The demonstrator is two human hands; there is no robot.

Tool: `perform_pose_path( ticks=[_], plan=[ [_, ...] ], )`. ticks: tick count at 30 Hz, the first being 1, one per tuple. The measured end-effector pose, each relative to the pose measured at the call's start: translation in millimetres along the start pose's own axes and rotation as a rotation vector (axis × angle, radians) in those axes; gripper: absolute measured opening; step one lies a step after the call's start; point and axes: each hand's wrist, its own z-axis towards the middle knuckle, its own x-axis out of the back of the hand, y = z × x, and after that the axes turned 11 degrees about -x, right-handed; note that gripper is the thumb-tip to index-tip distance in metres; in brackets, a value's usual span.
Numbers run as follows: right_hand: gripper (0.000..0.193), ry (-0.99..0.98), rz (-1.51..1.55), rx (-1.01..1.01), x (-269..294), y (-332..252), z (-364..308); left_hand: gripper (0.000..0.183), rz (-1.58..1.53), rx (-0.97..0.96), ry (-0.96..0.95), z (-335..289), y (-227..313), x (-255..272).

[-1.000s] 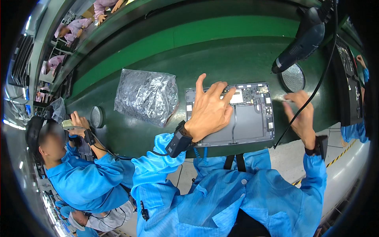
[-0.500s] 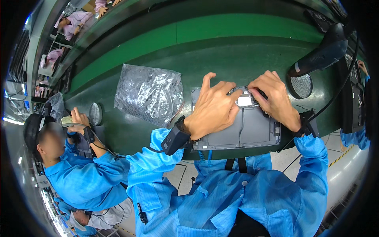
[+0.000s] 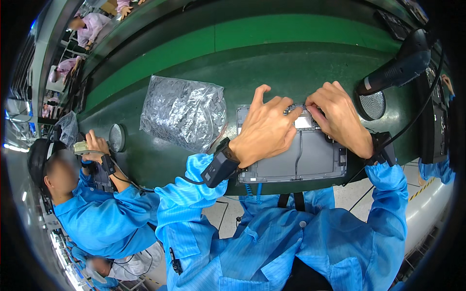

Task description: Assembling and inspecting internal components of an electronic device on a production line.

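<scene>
A flat grey tablet-like housing (image 3: 318, 162) lies at the bench's near edge, its inner side up. Along its far edge run small parts and a white label (image 3: 304, 122); a dark cable runs down the middle. My left hand (image 3: 269, 128) lies over the housing's left part, one outer finger raised and the others bent in at the far-edge parts. What those fingers hold, if anything, is hidden. With thumb and forefinger pinched together, my right hand (image 3: 340, 114) is at the far edge right of the label; anything in that pinch is too small to make out.
A clear bag of dark grey pieces (image 3: 182, 114) lies left of the housing. To the right are a black handheld device (image 3: 398, 70) and a round textured disc (image 3: 372, 105). A black cable passes by my right wrist. A co-worker (image 3: 102, 208) in blue sits at left.
Both hands stay at the housing's far edge. My right hand has shifted slightly upward and right, with its fingers still pinched. The view has moved a little.
</scene>
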Motion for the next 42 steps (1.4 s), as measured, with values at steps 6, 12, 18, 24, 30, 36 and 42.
perform_pose_path(
  ticks=[6, 12, 18, 24, 30, 36, 42],
  plan=[
    [0.021, -0.014, 0.007, -0.094, 3, -6, 0, 0.039, 0.025, -0.027, 0.006, 1, -2, -3],
    [0.023, -0.023, -0.006, -0.088, 5, -8, 4, 0.039, 0.041, -0.037, -0.002, 1, -2, -4],
    [0.025, -0.043, -0.003, -0.125, 4, -6, 6, 0.039, 0.100, -0.050, -0.050, 4, 1, -4],
    [0.021, -0.054, 0.037, -0.113, 6, -8, 8, 0.039, 0.069, -0.031, -0.017, 4, 1, -8],
    [0.011, 0.023, 0.113, -0.085, -2, 3, -9, 0.039, 0.016, -0.025, 0.043, 3, 0, -11],
    [0.011, 0.118, 0.034, -0.011, -9, 1, -18, 0.040, 0.012, -0.022, 0.051, 1, 0, -12],
    [0.012, 0.106, 0.016, 0.041, -8, 3, -17, 0.039, 0.035, -0.040, 0.052, 2, -2, -13]
  ],
)
